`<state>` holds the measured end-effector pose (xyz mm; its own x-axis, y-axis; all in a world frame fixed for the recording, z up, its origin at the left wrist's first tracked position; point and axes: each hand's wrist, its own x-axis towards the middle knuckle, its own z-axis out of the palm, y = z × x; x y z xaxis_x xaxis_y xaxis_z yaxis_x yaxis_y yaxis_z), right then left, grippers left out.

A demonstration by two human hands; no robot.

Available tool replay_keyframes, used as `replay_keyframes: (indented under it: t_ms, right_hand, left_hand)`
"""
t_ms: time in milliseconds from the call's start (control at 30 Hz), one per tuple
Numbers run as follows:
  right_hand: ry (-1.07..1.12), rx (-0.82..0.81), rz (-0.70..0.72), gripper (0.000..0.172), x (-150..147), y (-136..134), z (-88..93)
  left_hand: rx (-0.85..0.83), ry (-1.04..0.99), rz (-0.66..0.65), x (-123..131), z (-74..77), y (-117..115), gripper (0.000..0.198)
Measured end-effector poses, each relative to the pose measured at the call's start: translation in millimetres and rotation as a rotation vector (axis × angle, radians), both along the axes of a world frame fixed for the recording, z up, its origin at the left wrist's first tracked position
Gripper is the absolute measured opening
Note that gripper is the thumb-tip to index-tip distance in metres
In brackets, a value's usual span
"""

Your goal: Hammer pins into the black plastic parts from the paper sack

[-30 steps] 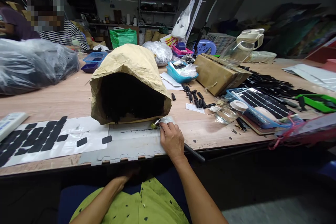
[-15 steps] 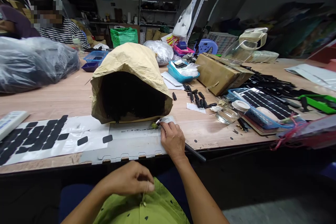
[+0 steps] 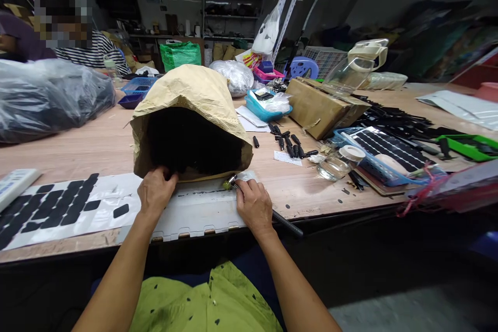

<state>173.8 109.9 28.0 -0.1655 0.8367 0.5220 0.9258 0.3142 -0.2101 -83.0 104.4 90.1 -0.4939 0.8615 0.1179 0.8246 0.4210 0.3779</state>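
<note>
A brown paper bag (image 3: 190, 83) lies on its side with its wide mouth facing me and a dark mass (image 3: 190, 140) inside. At the mouth's lower left edge is my left hand (image 3: 154, 192), its fingers closed and partly inside; whatever they pinch is hidden. My right hand (image 3: 254, 205) is wrapped round what looks like a small mallet, with a metal head and yellowish tip (image 3: 229, 183) on its left and a black handle (image 3: 288, 224) running to the table edge. Under both hands lies a grey-white board (image 3: 198, 215).
White sheets with rounded black pads (image 3: 70, 202) lie at left. To the right are black handle-like parts (image 3: 290, 142), a clear jar (image 3: 334, 167), a blue basket (image 3: 377, 168) and a cardboard box (image 3: 319, 106). A person in stripes (image 3: 93, 54) sits across the table.
My left hand has moved from my lap up and forward to the paper bag's mouth. The pad at the white sheet's right end no longer shows. My right hand stays on the mallet.
</note>
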Motion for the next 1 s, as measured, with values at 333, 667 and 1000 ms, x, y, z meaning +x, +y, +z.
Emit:
replay_keyframes:
  t_ms: [333,667,1000]
  right_hand:
    - [0.020,-0.037,0.000,0.025,0.1,-0.8,1.7]
    - [0.413,-0.061,0.180,0.032,-14.3,-14.5,23.5]
    - [0.463,-0.137,0.392,0.034,-38.4,-35.8,24.6]
  left_hand:
    - [0.033,-0.295,-0.641,33.9,-29.4,-6.1,0.023]
    - [-0.010,-0.459,-0.625,31.7,-28.4,-5.5,0.029]
    - [0.041,-0.494,-0.718,26.3,-37.6,-4.4,0.028]
